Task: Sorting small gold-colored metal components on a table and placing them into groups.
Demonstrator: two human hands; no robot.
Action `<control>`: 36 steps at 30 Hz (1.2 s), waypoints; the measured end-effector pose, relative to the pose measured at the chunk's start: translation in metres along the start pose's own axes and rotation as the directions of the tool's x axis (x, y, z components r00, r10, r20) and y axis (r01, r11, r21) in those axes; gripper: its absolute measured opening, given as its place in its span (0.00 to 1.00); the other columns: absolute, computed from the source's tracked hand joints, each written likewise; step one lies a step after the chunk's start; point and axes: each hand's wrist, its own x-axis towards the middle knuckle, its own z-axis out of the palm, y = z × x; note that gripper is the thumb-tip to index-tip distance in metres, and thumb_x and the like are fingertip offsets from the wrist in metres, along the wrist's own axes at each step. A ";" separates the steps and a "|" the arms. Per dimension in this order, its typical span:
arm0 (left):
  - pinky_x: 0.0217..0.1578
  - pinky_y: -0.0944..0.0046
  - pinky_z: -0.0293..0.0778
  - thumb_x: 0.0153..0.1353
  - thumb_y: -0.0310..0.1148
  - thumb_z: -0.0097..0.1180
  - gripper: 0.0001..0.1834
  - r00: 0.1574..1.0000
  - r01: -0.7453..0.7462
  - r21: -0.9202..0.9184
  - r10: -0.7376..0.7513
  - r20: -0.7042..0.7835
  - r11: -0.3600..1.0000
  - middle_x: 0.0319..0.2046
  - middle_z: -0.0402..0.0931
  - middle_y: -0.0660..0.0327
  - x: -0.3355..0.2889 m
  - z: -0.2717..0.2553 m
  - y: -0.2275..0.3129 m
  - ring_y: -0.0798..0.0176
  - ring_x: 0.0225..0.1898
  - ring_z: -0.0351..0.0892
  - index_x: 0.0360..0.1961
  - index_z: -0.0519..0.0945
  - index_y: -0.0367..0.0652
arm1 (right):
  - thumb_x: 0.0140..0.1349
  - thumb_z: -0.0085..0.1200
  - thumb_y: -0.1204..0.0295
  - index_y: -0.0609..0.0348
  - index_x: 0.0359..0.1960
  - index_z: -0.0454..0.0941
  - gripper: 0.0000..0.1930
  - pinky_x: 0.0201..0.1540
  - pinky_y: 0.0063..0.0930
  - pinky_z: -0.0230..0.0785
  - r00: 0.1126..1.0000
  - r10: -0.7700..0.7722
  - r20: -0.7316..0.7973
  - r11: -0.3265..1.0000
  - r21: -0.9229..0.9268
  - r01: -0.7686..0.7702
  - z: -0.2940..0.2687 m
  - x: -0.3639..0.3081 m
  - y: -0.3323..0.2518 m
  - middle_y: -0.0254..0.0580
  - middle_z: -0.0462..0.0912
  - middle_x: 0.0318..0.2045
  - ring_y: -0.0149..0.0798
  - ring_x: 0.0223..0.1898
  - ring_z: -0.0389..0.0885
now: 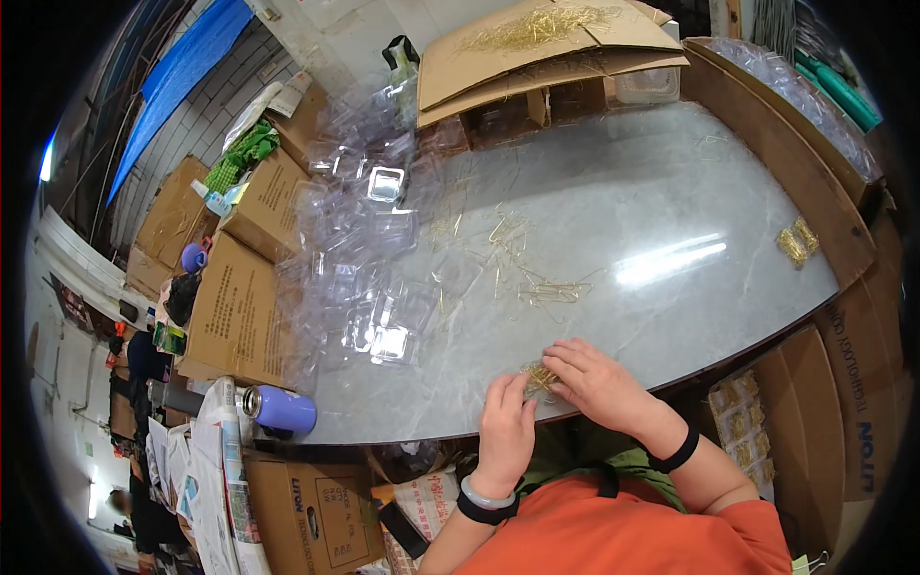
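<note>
A small bunch of thin gold wire pieces (540,379) sits between my hands at the table's near edge. My left hand (506,422) closes on its left side, fingers bent against it. From the right, my right hand (596,383) presses on the same bunch, its fingers held together. The fingers hide part of the bunch. Farther up the table lie loose gold wire pieces (513,254), long and thin, some with bent ends. Two compact gold bundles (797,241) rest near the right edge, apart from my hands.
Clear plastic clamshell boxes (369,249) pile up on the table's left. A purple bottle (286,409) lies at the near left edge. At the back, a cardboard sheet (546,48) bears more gold wire. Filled clear packs (743,426) stand in a carton below right.
</note>
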 end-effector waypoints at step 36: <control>0.73 0.41 0.55 0.60 0.14 0.42 0.35 0.957 -0.185 0.015 0.177 0.229 0.983 0.69 0.54 0.29 -0.001 0.028 -0.010 0.28 0.71 0.56 0.71 0.54 0.19 | 0.61 0.49 0.79 0.72 0.66 0.68 0.28 0.70 0.48 0.65 0.998 0.068 -0.016 0.983 -0.169 -0.070 0.016 -0.017 -0.021 0.58 0.75 0.61 0.57 0.66 0.72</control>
